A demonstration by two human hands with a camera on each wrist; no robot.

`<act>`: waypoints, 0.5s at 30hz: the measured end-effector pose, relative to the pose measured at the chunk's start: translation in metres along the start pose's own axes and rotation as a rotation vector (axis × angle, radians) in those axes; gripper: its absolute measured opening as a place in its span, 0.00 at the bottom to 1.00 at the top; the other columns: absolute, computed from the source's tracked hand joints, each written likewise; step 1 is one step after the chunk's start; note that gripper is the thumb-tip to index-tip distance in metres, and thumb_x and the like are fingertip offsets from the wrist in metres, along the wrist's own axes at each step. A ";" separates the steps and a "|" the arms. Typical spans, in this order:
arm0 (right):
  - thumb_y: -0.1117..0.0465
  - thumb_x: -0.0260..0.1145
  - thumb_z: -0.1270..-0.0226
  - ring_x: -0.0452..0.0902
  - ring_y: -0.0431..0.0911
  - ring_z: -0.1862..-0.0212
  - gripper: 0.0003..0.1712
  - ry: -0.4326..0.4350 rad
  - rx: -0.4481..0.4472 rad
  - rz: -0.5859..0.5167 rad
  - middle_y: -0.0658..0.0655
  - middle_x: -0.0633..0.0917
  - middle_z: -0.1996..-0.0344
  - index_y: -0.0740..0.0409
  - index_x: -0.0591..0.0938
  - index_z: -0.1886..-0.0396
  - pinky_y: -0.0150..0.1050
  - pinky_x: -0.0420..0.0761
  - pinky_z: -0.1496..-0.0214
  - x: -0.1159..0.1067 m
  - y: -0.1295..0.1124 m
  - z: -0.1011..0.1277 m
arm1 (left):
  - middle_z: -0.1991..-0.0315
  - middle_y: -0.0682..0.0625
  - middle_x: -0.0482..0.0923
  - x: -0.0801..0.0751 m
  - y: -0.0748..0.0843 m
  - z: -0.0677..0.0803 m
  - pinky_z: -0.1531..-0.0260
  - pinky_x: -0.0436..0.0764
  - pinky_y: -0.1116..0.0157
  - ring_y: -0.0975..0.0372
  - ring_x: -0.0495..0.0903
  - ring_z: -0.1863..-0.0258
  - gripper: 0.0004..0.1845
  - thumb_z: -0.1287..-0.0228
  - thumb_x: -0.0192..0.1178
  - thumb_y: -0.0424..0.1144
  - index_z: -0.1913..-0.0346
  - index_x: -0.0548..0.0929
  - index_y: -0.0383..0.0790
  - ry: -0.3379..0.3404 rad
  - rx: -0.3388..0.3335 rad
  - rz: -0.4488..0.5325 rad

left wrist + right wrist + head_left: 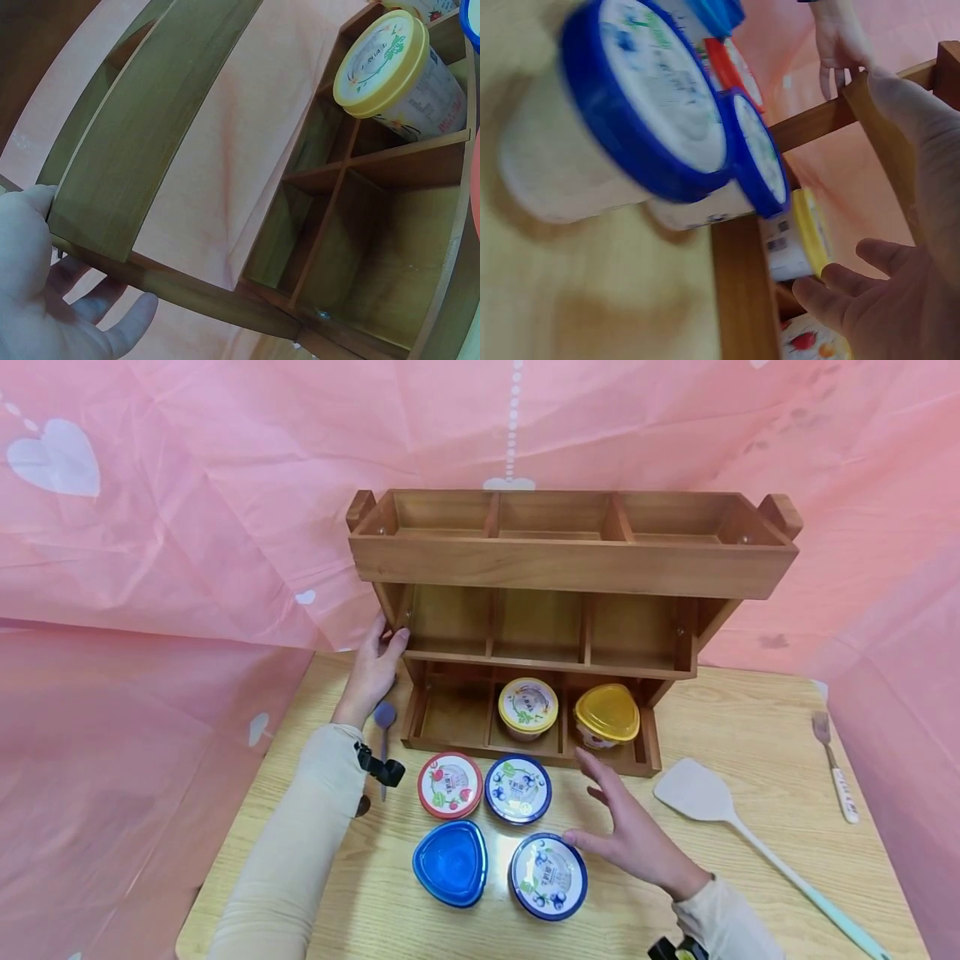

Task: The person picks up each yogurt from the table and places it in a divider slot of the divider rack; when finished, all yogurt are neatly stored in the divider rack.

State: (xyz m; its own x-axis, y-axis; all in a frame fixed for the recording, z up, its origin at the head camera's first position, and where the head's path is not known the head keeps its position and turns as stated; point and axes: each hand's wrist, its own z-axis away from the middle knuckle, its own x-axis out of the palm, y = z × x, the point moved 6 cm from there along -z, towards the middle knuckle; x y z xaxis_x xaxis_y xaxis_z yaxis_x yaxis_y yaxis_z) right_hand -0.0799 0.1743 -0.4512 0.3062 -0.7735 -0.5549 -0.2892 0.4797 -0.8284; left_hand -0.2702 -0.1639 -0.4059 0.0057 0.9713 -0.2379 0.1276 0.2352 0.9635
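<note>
Two yellow-lidded tubs (528,705) (609,714) sit in the bottom tier of one wooden shelf (573,568), one in the middle slot and one in the right, so that's 3 tiers with 3 slots each. Out front on the table (360,877): two round blue-lidded tubs (518,788) (548,877), one red-lidded tub (450,785) and one triangular blue tub (451,863). Left hand (372,670) has thumb and fingers gripping the shelf's left end. Right hand (633,835) is empty, fingers spread, thumb right by the nearer round blue lid; can't tell if they're touching. Utensils: one purple spoon (385,715), one spatula (697,789), one fork (843,794).
</note>
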 end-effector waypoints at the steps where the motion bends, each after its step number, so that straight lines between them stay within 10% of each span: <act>1: 0.57 0.79 0.47 0.59 0.59 0.27 0.61 -0.004 -0.007 0.001 0.58 0.58 0.23 0.49 0.50 0.20 0.55 0.72 0.34 0.001 0.001 0.005 | 0.28 0.42 0.64 0.000 0.000 0.000 0.29 0.65 0.55 0.50 0.68 0.31 0.30 0.24 0.50 0.44 0.23 0.58 0.50 0.000 -0.001 -0.004; 8: 0.54 0.78 0.46 0.58 0.47 0.27 0.59 -0.071 -0.027 -0.038 0.59 0.59 0.25 0.55 0.52 0.21 0.49 0.76 0.36 0.021 0.004 0.035 | 0.27 0.42 0.63 0.000 0.003 0.001 0.29 0.65 0.54 0.49 0.68 0.31 0.30 0.23 0.49 0.43 0.23 0.57 0.51 -0.010 -0.023 0.004; 15: 0.45 0.79 0.50 0.60 0.60 0.28 0.63 -0.175 0.131 -0.092 0.60 0.57 0.24 0.41 0.49 0.21 0.49 0.74 0.33 0.043 0.012 0.052 | 0.27 0.36 0.61 0.001 0.033 0.013 0.28 0.64 0.54 0.46 0.66 0.30 0.30 0.23 0.48 0.36 0.23 0.55 0.40 -0.031 -0.042 0.012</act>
State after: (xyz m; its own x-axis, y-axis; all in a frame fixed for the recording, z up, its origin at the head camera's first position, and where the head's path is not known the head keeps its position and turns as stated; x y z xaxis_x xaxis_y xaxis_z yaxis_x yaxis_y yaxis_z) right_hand -0.0234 0.1680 -0.4895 0.4812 -0.7384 -0.4723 -0.1361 0.4694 -0.8725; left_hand -0.2528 -0.1553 -0.3763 0.0375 0.9726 -0.2294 0.0858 0.2256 0.9704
